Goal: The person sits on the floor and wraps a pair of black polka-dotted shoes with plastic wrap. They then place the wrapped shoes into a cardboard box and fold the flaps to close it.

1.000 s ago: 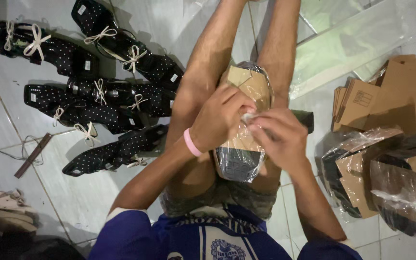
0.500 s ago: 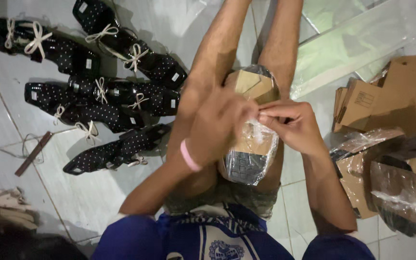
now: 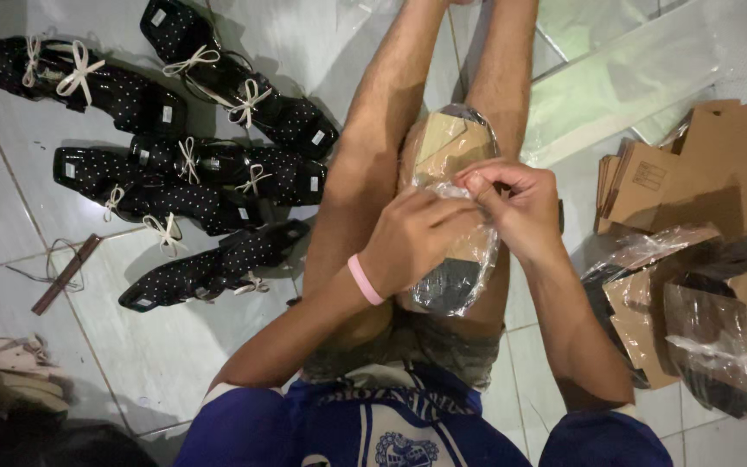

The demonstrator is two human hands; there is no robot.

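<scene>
A person seated on the tiled floor point(image 3: 10, 259) steadies a plastic-wrapped shoe package point(image 3: 451, 259) on their lap, left hand point(image 3: 408, 242) clasping it while the right hand point(image 3: 520, 203) pinches the film; dotted black shoes point(image 3: 192, 173) lie left of the package.

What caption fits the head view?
Both hands work clear plastic around a cardboard-backed shoe on the lap, polka-dot shoes beside.

Black dotted shoes point(image 3: 192, 182) left on tiles; cardboard inserts point(image 3: 693, 173), wrapped shoes point(image 3: 702, 320) right.
</scene>
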